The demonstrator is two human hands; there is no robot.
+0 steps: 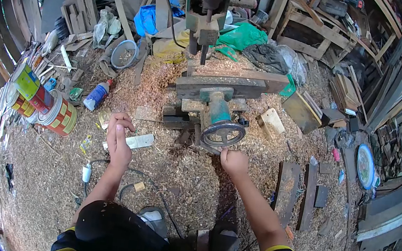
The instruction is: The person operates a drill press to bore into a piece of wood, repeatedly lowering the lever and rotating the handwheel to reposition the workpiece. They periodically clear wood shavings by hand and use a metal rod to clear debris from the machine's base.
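My right hand (234,162) is closed around the end of a metal lever (209,148) just below the handwheel (223,134). This wheel sits at the front of a green vise (219,108) on a mortising machine (206,29). A long wooden workpiece (272,82) lies across behind the vise's dark jaw (220,87), beneath the vertical tool bit (203,55). My left hand (119,146) is raised at the left, fingers loosely bent and apart, holding nothing. It overlaps a pale flat strip (140,141) on the ground in this view.
Wood shavings cover the floor. Paint buckets (62,117) and a blue bottle (96,96) stand left. A black cable (163,199) runs near my feet. Curved wood pieces (285,192) lie right, with a wood block (271,122) near the vise.
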